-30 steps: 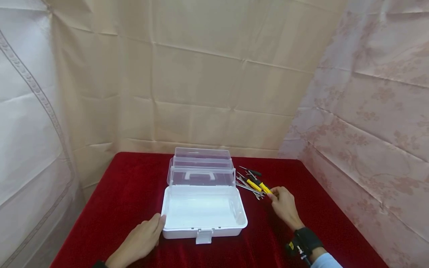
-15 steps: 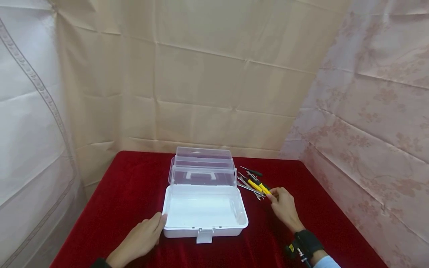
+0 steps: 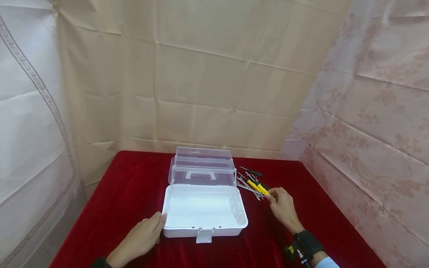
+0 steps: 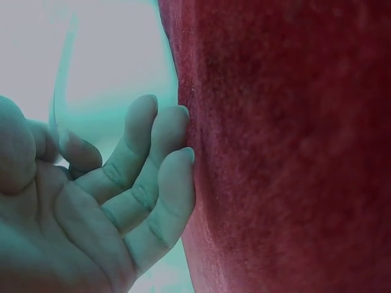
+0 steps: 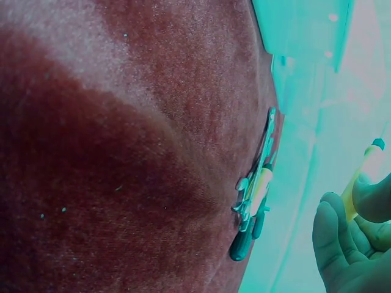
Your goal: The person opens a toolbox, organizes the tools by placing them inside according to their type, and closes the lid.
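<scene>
A white toolbox (image 3: 205, 212) stands on the red cloth with its clear lid and trays (image 3: 202, 173) folded back. My left hand (image 3: 142, 236) grips its left side wall, fingers on the rim; in the left wrist view the other fingertips (image 4: 177, 168) lie near the cloth. To the right of the box, my right hand (image 3: 284, 209) pinches a yellow-handled screwdriver (image 3: 263, 190) by its end. The right wrist view shows that screwdriver (image 5: 366, 171) raised above the cloth between thumb and fingers. Its tip is hard to make out.
Beneath the held screwdriver lie several wrenches (image 3: 247, 188) and another yellow-handled tool (image 3: 253, 185). A dark-handled screwdriver (image 3: 256, 173) lies behind them. The clear front latch (image 3: 204, 236) hangs down. Beige cloth (image 3: 201, 93) hangs behind the table.
My right hand has shifted slightly left with the screwdriver, bringing its handle closer to the other yellow handle. My left hand keeps its place on the box.
</scene>
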`<state>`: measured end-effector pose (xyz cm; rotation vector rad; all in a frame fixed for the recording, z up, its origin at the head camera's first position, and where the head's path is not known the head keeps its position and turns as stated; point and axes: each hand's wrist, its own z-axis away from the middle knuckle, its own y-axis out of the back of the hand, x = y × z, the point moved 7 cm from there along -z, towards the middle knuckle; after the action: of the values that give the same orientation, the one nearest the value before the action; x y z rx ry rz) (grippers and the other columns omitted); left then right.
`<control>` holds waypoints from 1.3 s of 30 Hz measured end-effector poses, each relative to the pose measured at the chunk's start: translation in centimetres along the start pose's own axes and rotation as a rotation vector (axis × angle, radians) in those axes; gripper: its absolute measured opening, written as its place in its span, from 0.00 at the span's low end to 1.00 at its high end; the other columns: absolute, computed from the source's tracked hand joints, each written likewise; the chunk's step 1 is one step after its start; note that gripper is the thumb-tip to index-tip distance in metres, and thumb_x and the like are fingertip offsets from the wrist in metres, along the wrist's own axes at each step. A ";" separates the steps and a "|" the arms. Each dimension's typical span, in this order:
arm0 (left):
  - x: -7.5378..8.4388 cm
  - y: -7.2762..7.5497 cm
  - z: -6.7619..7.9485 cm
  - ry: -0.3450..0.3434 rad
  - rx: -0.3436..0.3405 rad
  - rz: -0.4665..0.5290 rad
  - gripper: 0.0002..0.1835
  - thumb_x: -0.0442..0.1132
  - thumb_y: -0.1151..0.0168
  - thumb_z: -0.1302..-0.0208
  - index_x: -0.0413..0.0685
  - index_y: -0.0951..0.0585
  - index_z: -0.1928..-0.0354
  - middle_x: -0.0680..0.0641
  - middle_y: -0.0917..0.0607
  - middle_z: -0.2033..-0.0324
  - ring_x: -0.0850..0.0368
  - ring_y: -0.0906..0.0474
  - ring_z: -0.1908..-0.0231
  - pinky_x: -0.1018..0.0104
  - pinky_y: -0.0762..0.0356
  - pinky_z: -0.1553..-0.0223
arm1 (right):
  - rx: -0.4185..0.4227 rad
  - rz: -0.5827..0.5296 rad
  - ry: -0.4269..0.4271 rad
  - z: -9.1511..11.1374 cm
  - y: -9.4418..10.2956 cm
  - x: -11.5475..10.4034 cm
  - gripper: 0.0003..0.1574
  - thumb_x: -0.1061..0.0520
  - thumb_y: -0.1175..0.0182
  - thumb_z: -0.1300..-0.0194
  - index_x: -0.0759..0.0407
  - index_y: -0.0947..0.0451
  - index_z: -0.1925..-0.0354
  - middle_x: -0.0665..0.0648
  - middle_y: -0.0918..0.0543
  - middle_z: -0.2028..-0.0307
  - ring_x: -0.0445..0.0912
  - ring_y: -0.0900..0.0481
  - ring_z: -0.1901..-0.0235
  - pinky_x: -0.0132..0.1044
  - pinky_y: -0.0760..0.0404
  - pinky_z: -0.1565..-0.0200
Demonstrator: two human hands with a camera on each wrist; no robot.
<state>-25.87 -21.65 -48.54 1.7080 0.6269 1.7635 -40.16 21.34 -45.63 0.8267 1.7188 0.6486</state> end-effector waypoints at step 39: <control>-0.4 -0.3 0.5 -0.029 -0.036 0.105 0.19 0.53 0.57 0.16 0.48 0.29 0.64 0.51 0.24 0.82 0.54 0.27 0.83 0.65 0.28 0.78 | -0.001 -0.039 0.016 1.1 0.3 -1.1 0.06 0.63 0.36 0.28 0.65 0.20 0.54 0.58 0.20 0.64 0.45 0.22 0.72 0.34 0.24 0.71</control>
<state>-25.35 -21.76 -49.02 1.7672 0.4977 1.8072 -38.81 20.61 -45.08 0.7874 1.7446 0.6319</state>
